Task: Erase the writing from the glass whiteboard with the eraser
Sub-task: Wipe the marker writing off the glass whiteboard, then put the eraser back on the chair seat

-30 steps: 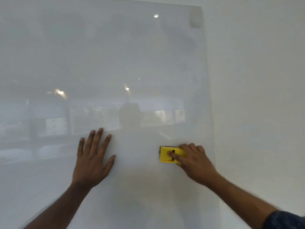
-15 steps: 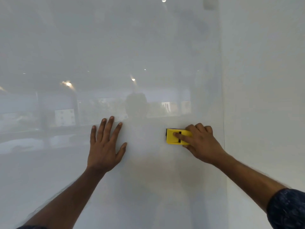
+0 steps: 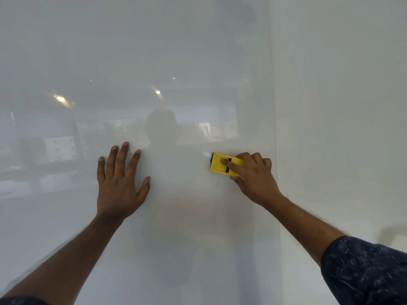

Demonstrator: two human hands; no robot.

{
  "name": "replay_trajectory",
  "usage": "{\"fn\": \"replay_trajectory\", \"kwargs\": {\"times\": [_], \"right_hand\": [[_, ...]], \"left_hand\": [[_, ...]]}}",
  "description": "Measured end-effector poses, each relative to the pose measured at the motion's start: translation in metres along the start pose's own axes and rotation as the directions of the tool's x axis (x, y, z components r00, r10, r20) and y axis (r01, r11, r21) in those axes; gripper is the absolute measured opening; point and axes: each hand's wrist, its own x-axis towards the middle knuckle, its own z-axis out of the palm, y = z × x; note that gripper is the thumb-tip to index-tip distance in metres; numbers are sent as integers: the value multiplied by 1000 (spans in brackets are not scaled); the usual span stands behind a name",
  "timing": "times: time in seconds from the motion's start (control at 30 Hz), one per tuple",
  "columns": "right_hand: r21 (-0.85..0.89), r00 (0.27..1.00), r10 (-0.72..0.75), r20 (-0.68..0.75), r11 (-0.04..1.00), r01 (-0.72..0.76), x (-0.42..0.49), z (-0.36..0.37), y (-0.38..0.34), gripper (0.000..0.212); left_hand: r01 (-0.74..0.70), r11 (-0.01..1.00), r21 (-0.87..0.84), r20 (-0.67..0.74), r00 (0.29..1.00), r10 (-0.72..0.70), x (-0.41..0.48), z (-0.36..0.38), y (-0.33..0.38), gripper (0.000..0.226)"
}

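Note:
The glass whiteboard (image 3: 136, 51) fills most of the view and reflects a room and ceiling lights; I see no writing on it. My right hand (image 3: 255, 179) presses a yellow eraser (image 3: 219, 165) flat against the glass near the board's right edge, index finger laid along its back. My left hand (image 3: 120, 183) rests flat on the glass to the left of the eraser, fingers spread, holding nothing.
The board's right edge (image 3: 274, 133) runs top to bottom just right of my right hand. Beyond it is a plain white wall (image 3: 341, 106). A dim pale shape (image 3: 394, 236) shows at the lower right against the wall.
The view has dropped down the board, so its top edge and mount have left the frame. Both hands keep their places on the glass; the eraser stays under my right hand.

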Motion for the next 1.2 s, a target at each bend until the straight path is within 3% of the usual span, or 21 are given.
{"fn": "replay_trajectory", "kwargs": {"times": [0.1, 0.2, 0.33, 0.43, 0.6, 0.73, 0.9, 1.0, 1.2], "right_hand": [[-16, 999, 24, 44, 1000, -23, -17, 0, -1, 55], [19, 998, 12, 65, 1000, -13, -44, 1, 0, 54], [53, 979, 103, 176, 992, -114, -101, 5, 6, 52], [98, 921, 224, 319, 959, -267, -154, 10, 13, 54], [179, 680, 491, 545, 724, -666, -251, 3, 33, 61], [63, 441, 593, 674, 549, -834, -332, -7, 49, 72], [-181, 196, 683, 703, 439, -880, -427, -18, 66, 63], [-307, 99, 704, 704, 427, -851, -479, -25, 72, 66], [-478, -108, 702, 704, 356, -803, -556, -35, 86, 67]], "left_hand": [[5, 999, -48, -5, 1000, -5, -2, 4, 12, 67], [-115, 983, -143, -2, 993, 116, -14, 12, 35, 61], [-183, 913, -366, 74, 972, 224, -45, 25, 82, 51], [-194, 856, -479, 156, 941, 300, -79, 35, 120, 48], [-120, 811, -573, 340, 865, 369, -136, 57, 167, 50], [-46, 782, -621, 495, 751, 437, -183, 77, 198, 56], [0, 754, -657, 619, 572, 539, -241, 97, 238, 57], [6, 761, -649, 672, 474, 569, -264, 105, 259, 58], [15, 751, -661, 699, 377, 608, -295, 124, 301, 60]]}}
